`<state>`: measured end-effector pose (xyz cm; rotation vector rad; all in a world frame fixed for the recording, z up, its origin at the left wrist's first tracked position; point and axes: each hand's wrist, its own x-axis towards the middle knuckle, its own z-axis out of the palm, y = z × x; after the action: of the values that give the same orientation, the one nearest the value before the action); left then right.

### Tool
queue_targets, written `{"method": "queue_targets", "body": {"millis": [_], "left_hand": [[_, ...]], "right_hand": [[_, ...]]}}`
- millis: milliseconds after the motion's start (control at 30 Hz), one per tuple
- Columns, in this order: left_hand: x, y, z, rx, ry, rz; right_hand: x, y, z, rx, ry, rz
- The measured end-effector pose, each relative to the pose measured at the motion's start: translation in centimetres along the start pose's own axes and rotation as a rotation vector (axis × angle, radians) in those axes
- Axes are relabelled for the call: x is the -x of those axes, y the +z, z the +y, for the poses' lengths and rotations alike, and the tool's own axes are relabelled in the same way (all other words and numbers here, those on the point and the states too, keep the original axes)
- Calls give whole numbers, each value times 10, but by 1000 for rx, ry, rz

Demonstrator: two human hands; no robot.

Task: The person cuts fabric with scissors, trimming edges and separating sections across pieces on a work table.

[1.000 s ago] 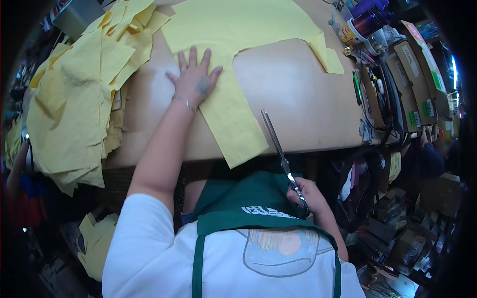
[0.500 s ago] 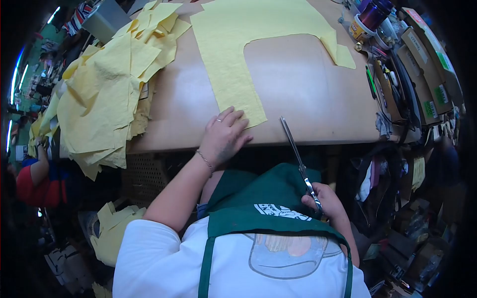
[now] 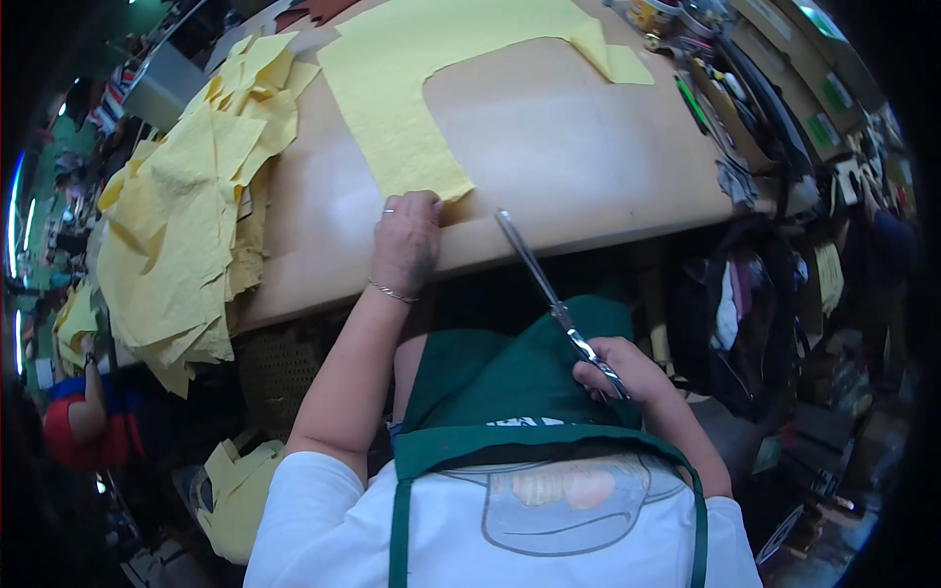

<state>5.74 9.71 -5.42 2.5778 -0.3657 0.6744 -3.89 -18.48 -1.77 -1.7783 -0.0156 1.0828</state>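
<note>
Yellow sheet [image 3: 387, 113] lying on table [image 3: 559, 127], far edge cut off at top of view, near end at table's front edge; left hand [image 3: 407, 240] there, fingers bent over sheet end, tips hidden, cannot tell if pinched

Right hand [image 3: 632, 370] before table, fingers curled round handles of scissors [image 3: 534, 265], blades together, tips toward table

White print [image 3: 524, 422] on green apron [image 3: 480, 377] partly hidden, unreadable; green labels [image 3: 836, 90] on boxes [image 3: 784, 59] right of table, illegible

Heap of yellow pieces [image 3: 176, 225] covering table's left side; co-worker [image 3: 93, 416] left of table, blurred
</note>
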Motion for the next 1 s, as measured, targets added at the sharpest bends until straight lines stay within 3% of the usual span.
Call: {"method": "queue_targets", "body": {"millis": [400,500,600,867,1000], "left_hand": [[-5,-20,-2,23,93,-281],[-3,-25,19,-26,-14,-227],[2,-10,21,-158,25,17],[7,0,12,16,171,7],[20,4,17,71,196,-17]], "right_hand": [[-22,1,-14,-108,-32,-59],[-26,1,-22,-148,-30,-57],[-29,1,-31,-166,-23,-42],[-21,4,-25,13,6,27],[-10,2,-2,-42,-15,-38]]}}
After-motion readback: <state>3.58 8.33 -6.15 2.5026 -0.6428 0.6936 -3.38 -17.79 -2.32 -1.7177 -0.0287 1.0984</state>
